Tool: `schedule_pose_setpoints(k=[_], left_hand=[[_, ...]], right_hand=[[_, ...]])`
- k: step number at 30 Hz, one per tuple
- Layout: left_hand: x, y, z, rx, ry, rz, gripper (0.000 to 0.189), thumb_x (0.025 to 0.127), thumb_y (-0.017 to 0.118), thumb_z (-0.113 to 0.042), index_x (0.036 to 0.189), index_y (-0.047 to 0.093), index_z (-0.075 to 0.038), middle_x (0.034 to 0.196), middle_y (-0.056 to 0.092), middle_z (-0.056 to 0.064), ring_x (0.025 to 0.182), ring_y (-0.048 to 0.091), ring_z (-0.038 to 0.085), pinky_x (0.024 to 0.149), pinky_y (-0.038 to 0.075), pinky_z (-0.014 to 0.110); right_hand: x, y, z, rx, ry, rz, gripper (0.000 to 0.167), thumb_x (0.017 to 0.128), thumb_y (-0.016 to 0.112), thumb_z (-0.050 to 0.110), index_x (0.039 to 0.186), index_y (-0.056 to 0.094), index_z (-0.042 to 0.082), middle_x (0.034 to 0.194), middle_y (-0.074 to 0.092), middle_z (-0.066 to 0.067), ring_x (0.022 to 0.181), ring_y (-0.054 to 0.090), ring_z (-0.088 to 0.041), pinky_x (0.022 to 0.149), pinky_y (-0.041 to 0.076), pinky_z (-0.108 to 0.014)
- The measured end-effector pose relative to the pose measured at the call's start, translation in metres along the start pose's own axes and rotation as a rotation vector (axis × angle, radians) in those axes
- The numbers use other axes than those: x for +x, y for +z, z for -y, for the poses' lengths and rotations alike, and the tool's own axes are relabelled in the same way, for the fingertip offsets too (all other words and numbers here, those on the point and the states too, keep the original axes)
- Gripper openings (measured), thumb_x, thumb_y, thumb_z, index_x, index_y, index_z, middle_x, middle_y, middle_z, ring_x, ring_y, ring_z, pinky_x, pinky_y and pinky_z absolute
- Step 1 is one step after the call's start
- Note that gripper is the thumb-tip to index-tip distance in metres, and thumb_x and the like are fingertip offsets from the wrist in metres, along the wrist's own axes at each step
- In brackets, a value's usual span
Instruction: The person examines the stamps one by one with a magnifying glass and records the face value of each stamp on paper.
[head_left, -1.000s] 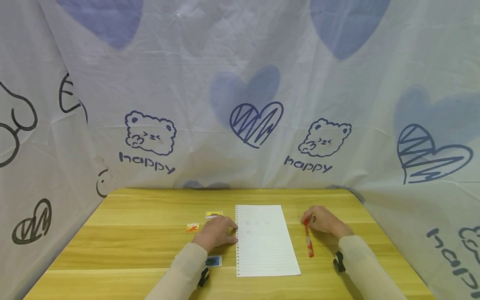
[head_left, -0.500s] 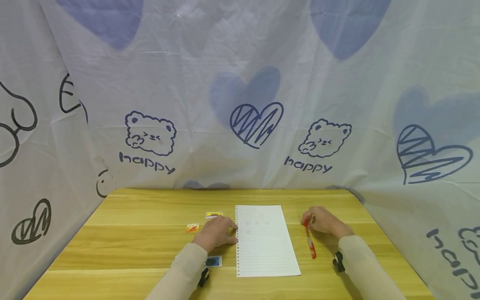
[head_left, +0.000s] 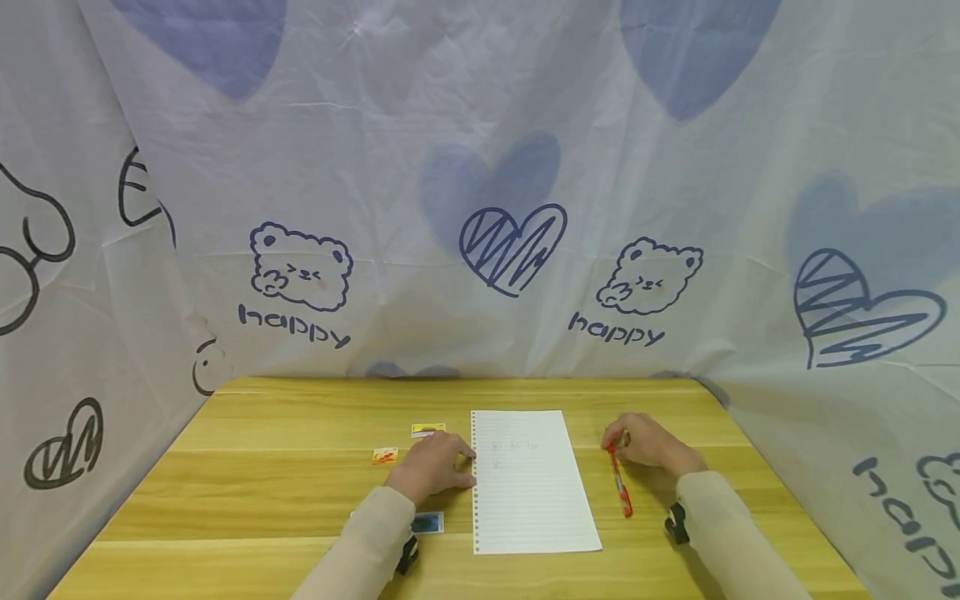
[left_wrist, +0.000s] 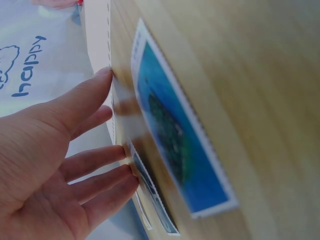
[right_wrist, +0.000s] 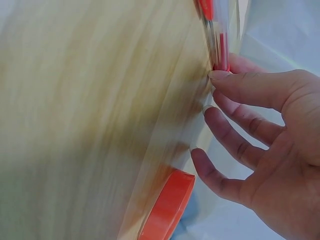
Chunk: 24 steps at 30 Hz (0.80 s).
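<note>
My left hand (head_left: 437,463) lies flat on the wooden table (head_left: 285,492), its straight fingers (left_wrist: 95,87) touching the punched left edge of a lined sheet of paper (head_left: 531,492). A blue stamp-like card (left_wrist: 180,145) lies just behind that wrist. My right hand (head_left: 645,442) rests to the right of the sheet with relaxed, slightly spread fingers (right_wrist: 235,82). Its index fingertip meets the top end of a red pen (head_left: 620,482), which lies flat on the table. Faint red writing shows near the top of the sheet.
Small cards lie left of the paper: a yellow one (head_left: 427,430), an orange one (head_left: 385,455) and the blue one (head_left: 427,522). Printed cloth (head_left: 480,208) walls the table on three sides. An orange-red curved piece (right_wrist: 167,205) sits at the bottom of the right wrist view.
The pen's lower end swung slightly to the right and settled on the table a second ago. Since then neither the hands nor the pen have moved.
</note>
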<state>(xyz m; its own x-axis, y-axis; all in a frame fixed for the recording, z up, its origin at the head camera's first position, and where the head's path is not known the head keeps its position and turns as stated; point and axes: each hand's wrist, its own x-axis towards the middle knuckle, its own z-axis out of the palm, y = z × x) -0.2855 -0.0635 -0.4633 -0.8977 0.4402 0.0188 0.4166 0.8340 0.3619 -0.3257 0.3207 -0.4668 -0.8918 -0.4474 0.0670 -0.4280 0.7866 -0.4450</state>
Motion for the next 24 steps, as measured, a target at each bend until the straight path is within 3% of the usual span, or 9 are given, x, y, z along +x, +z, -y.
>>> schedule_pose_setpoints(k=[18, 24], left_hand=[[-0.0009, 0.0, -0.0001, 0.0, 0.004, -0.002, 0.04, 0.085, 0.085, -0.031, 0.119, 0.078, -0.009, 0.127, 0.075, 0.006, 0.112, 0.069, 0.029, 0.092, 0.056, 0.044], [0.0005, 0.0008, 0.0008, 0.004, 0.002, 0.0, 0.041, 0.085, 0.085, -0.031, 0.119, 0.078, -0.01, 0.128, 0.075, 0.006, 0.115, 0.068, 0.03, 0.095, 0.057, 0.046]], right_hand=[[0.0007, 0.0047, -0.0027, 0.002, 0.04, 0.006, 0.028, 0.079, 0.071, -0.014, 0.091, 0.08, 0.009, 0.101, 0.077, -0.007, 0.089, 0.061, -0.021, 0.083, 0.055, -0.041], [-0.0007, 0.0063, 0.0004, 0.003, 0.059, -0.032, 0.026, 0.079, 0.074, -0.013, 0.093, 0.079, 0.008, 0.099, 0.076, -0.01, 0.085, 0.063, -0.022, 0.078, 0.056, -0.038]])
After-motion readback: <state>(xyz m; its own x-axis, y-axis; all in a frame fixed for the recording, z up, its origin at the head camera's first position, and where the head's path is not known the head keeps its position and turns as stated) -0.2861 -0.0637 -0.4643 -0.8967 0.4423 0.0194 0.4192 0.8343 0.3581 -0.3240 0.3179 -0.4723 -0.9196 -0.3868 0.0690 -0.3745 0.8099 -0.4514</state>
